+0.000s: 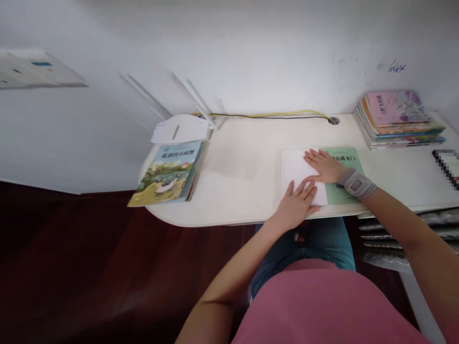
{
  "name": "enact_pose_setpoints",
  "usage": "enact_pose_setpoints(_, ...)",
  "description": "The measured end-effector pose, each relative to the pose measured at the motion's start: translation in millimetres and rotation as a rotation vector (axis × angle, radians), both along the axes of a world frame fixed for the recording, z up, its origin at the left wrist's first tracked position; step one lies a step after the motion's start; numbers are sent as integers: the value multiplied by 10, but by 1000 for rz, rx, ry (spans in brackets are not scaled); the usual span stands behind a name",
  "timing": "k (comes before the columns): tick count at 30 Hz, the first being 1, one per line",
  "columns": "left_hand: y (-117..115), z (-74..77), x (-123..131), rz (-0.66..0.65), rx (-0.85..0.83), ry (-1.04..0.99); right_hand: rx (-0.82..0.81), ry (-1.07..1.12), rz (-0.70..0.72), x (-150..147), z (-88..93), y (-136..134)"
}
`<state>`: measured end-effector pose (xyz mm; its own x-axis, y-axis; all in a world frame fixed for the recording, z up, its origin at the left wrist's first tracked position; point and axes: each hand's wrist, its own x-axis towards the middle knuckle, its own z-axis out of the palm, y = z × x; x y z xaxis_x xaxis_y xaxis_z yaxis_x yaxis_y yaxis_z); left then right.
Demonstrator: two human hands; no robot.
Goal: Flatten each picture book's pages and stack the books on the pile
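A green book (346,193) lies on the white desk in front of me, with a white sheet or page (294,165) covering its left side. Whether that white piece is part of the book or a loose sheet, I cannot tell. My left hand (296,208) rests on the lower part of the white piece, fingers spread. My right hand (324,166), with a grey band at the wrist, presses flat across the white piece and the green cover. Both hands are open, and their fingers nearly meet over the white surface.
Several books stand stacked (398,114) at the back right. A small pile topped by an illustrated book (168,174) overhangs the desk's left edge, before a white router (182,129). Cables (272,115) run along the wall. A phone-like object (448,165) lies far right.
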<state>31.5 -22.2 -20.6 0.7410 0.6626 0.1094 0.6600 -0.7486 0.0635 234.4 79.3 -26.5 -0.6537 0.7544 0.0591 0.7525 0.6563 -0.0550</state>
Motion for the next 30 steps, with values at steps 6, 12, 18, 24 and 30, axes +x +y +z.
enact_pose_setpoints(6,132,-79,-428,480,0,-85,201,68,-231,-337,56,-770)
enact_pose_setpoints(12,150,-212,-571,537,-113,-336,162,130,-270,-439,-78,-1260)
enact_pose_setpoints(18,76,129,-579,675,-380,-1159,92,291,-267,-533,-77,-1187)
enact_pose_setpoints(24,-160,654,-380,224,-413,-1230,-116,752,-241,-583,-58,-1295)
enact_pose_setpoints(30,265,424,-153,200,-99,-448,-356,1295,-633,-40,-29,-1198)
